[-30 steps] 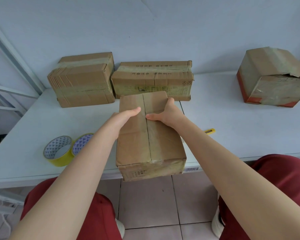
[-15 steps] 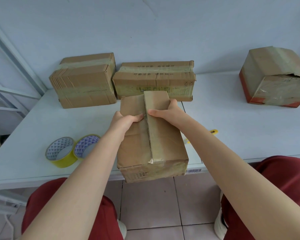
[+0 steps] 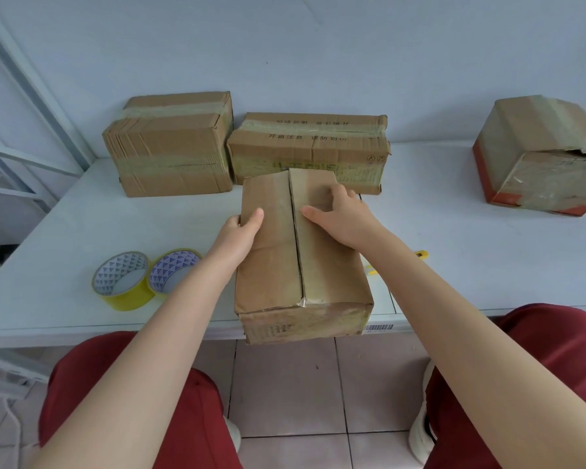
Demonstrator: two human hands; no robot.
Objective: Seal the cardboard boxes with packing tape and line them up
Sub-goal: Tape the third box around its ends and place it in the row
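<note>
Left hand (image 3: 239,232) grips the untaped box (image 3: 274,265) at the desk's (image 3: 494,262) front edge, right hand (image 3: 343,219) just pressing flat on top.

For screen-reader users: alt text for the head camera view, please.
Two hands hold down the top flaps of a brown cardboard box at the near edge of a white table: the left hand grips its left side, the right hand presses the right flap. Two yellow tape rolls lie beside it; three more cardboard boxes stand behind.
</note>
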